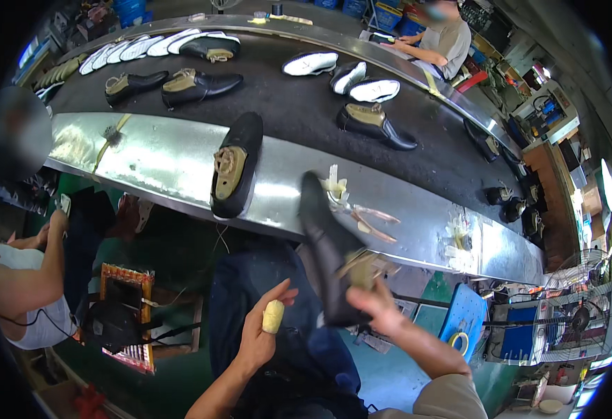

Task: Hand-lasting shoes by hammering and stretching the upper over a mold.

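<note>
My right hand [376,307] grips a black shoe [323,244] by its heel end and tan lining; its toe points up over the metal edge of the bench, and it is slightly smeared by motion. To the left of that shoe, apart from it, my left hand [267,325] is held over my lap with its fingers apart and nothing in them. Yellowish tape wraps its thumb. Another black shoe [239,164] with a tan lining and laces rests on the metal ledge [159,157]. Pliers [369,220] with reddish handles lie just right of the held shoe.
On the dark belt [264,98] beyond the ledge stand several black shoes and white-soled ones [309,64]. A person sits at the left [33,279], another across the belt [446,42]. At right are a blue stool [463,314] with a tape roll [460,343], and a fan [582,318].
</note>
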Available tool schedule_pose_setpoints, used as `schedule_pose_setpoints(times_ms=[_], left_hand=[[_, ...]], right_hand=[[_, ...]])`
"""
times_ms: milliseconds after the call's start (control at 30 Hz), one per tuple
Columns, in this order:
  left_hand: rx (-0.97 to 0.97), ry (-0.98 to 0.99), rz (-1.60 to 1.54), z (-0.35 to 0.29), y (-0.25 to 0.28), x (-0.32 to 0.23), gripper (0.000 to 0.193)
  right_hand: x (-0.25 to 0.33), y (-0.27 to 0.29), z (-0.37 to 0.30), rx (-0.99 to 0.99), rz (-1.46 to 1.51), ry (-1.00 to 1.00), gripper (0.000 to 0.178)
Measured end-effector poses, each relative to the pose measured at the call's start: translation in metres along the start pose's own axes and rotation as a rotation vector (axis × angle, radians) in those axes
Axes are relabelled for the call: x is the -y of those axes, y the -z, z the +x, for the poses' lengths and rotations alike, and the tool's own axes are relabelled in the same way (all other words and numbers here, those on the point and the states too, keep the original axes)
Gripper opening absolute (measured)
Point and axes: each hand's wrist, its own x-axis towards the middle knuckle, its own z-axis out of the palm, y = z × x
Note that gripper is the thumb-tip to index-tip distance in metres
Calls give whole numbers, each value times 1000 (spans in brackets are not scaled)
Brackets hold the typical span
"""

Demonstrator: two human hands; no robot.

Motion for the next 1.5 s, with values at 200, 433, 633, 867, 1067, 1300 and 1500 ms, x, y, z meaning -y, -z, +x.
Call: schedule_pose_setpoints(times_ms=[200, 433, 633, 867, 1067, 1300, 1500], left_hand=[[-115, 156, -131, -23, 30, 48, 40], [-304, 338, -75, -85, 64, 108, 36], [-397, 390, -417, -64, 38, 102, 31], [-234, 375, -225, -37, 43, 114, 32], [-404, 350, -245, -60, 69, 118, 33], [-416, 481, -343, -43, 73, 130, 33], [-449, 530, -309, -42, 78, 133, 34]], right_hand=[[40, 166, 149, -556, 312, 171, 66], [54, 55, 107, -17, -355, 344, 31], [114, -102, -11, 1073, -138, 1112, 41], [89, -102, 0, 795, -613, 1280, 43], [74, -72, 78, 372, -841, 1012, 38], [122, 46, 287, -367, -1347, 733, 27], [172, 89, 427, -731, -1732, 562, 60]])
